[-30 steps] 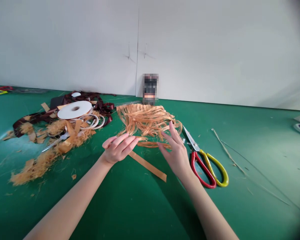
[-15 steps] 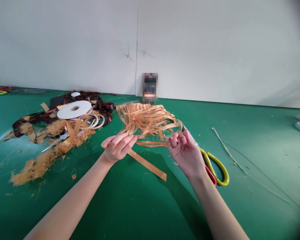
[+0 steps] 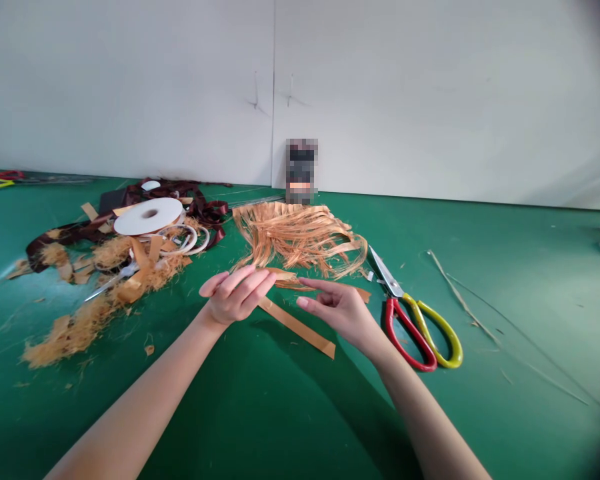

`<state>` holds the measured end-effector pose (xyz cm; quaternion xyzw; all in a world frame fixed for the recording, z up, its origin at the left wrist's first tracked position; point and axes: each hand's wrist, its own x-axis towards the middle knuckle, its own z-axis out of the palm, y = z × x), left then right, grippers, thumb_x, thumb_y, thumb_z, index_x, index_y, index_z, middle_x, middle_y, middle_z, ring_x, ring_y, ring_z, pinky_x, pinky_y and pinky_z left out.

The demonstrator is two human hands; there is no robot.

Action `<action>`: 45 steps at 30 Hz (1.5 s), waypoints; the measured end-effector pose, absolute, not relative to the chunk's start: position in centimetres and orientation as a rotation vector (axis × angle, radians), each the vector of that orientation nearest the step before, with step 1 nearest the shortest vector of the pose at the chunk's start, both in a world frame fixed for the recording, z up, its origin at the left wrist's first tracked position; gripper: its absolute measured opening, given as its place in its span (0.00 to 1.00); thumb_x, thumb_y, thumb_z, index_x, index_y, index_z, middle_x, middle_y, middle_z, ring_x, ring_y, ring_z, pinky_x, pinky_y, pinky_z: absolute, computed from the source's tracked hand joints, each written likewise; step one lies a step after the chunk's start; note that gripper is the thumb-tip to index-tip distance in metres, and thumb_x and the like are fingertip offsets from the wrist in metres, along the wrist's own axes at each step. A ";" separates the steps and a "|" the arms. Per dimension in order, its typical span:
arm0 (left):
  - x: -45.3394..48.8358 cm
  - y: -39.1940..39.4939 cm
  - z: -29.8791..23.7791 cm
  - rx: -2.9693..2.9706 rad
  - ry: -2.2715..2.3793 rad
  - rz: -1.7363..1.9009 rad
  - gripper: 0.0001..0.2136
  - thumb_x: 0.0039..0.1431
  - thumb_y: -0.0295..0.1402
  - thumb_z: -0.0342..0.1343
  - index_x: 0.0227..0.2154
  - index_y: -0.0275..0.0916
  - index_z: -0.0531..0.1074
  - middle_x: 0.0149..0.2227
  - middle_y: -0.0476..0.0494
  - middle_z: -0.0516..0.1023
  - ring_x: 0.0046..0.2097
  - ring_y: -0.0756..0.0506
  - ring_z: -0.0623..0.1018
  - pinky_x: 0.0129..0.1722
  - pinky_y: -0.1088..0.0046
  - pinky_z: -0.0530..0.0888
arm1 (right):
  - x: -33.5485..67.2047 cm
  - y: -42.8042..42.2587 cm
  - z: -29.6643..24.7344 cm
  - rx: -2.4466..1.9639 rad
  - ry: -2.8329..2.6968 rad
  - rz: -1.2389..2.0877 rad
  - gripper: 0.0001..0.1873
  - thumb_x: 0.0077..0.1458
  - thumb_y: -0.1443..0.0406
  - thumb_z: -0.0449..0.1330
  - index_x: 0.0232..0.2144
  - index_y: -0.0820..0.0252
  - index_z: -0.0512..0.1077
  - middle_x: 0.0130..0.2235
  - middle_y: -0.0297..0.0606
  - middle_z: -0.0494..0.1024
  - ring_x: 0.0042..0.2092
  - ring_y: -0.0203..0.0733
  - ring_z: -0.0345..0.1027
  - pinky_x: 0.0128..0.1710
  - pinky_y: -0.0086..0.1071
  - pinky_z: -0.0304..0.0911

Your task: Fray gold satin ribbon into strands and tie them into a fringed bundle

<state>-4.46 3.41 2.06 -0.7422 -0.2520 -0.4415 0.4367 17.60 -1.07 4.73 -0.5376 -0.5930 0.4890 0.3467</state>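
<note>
My left hand (image 3: 235, 297) lies with its fingers stretched out together over the near end of a flat orange ribbon strip (image 3: 300, 328) on the green table (image 3: 280, 413). My right hand (image 3: 337, 308) hovers just right of it, fingers spread and pointing left, holding nothing that I can make out. Behind both hands lies a fan of ribbon shredded into thin orange strands (image 3: 297, 233). Red-and-yellow-handled scissors (image 3: 415, 327) rest shut on the table right of my right hand.
At the left is a heap of orange scraps (image 3: 70, 330), a white ribbon spool (image 3: 147, 217), dark maroon ribbon (image 3: 203, 212) and small silver scissors (image 3: 111, 283). Thin sticks (image 3: 460, 300) lie at right. A blurred object (image 3: 301, 170) stands against the white wall.
My right hand, open by the strands a second ago, closed into a raised fist, then opened again and moved left and down toward my left hand, uncovering the scissors. My left hand stayed put.
</note>
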 end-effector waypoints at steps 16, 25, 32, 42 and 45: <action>-4.5 2.6 3.8 -1.927 -0.412 -1.106 0.06 0.56 0.27 0.62 0.31 0.48 0.74 0.31 0.55 0.80 0.37 0.49 0.74 0.46 0.71 0.60 | 18.7 -1.0 6.0 -0.659 -0.943 1.548 0.18 0.53 0.51 0.62 0.19 0.54 0.67 0.57 0.29 0.72 0.54 0.42 0.69 0.55 0.41 0.63; -5.2 2.7 3.9 -1.820 -0.457 -1.014 0.10 0.53 0.31 0.65 0.37 0.55 0.75 0.32 0.61 0.82 0.35 0.49 0.75 0.46 0.67 0.58 | 17.7 -1.2 5.3 -1.249 -1.365 1.372 0.16 0.43 0.58 0.70 0.36 0.56 0.80 0.31 0.33 0.78 0.22 0.29 0.52 0.23 0.29 0.52; -5.8 2.7 3.6 -1.885 -0.533 -1.008 0.11 0.57 0.30 0.62 0.40 0.55 0.74 0.31 0.61 0.82 0.30 0.48 0.76 0.42 0.66 0.59 | 18.8 -1.2 5.5 -0.835 -1.174 1.693 0.12 0.48 0.54 0.66 0.27 0.55 0.80 0.12 0.23 0.58 0.17 0.27 0.46 0.18 0.27 0.47; -4.6 2.2 4.9 -1.845 -0.414 -0.994 0.06 0.58 0.31 0.61 0.28 0.50 0.76 0.29 0.64 0.81 0.32 0.51 0.75 0.43 0.70 0.62 | 18.2 -0.4 4.7 -1.164 -1.441 0.882 0.19 0.53 0.61 0.64 0.49 0.50 0.75 0.55 0.38 0.75 0.57 0.48 0.66 0.60 0.48 0.57; -4.9 2.1 4.9 -1.844 -0.450 -0.995 0.08 0.64 0.30 0.55 0.31 0.48 0.77 0.29 0.61 0.81 0.33 0.52 0.74 0.44 0.71 0.61 | 18.2 -0.5 4.4 -1.332 -1.702 0.493 0.04 0.44 0.65 0.70 0.27 0.58 0.81 0.33 0.44 0.80 0.46 0.54 0.69 0.50 0.50 0.63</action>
